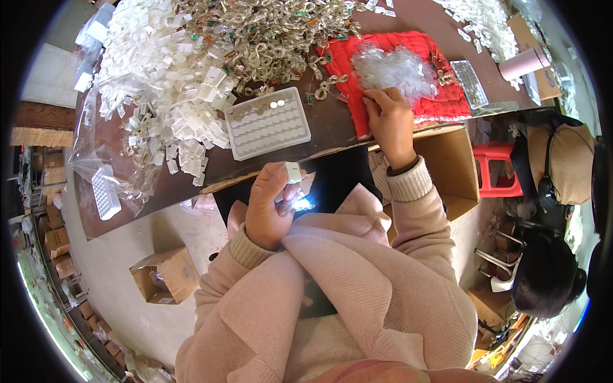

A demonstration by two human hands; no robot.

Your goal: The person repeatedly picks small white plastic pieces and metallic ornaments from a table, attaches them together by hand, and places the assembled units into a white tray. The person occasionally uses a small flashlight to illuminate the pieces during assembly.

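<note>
In front of my chest, my left hand (267,207) is closed around a small white plastic case (293,172), held between thumb and fingers. A bright bluish-white light (302,204) glows just below those fingers, next to a clear or whitish flap. My right hand (391,124) reaches over the near side of a red quilted cloth (345,73). Its thumb and index finger are pinched together; whatever lies between them is too small to make out. Beyond its fingertips, a heap of thin clear plastic pieces (396,69) rests on the cloth.
A white tray (271,152) with rows of pockets and several silvery discs sits on the brown table. Behind it lie piles of white plastic pieces (153,70) and coiled wire bundles (274,38). An open cardboard box (456,169) and red stool (495,169) stand right, below the table edge.
</note>
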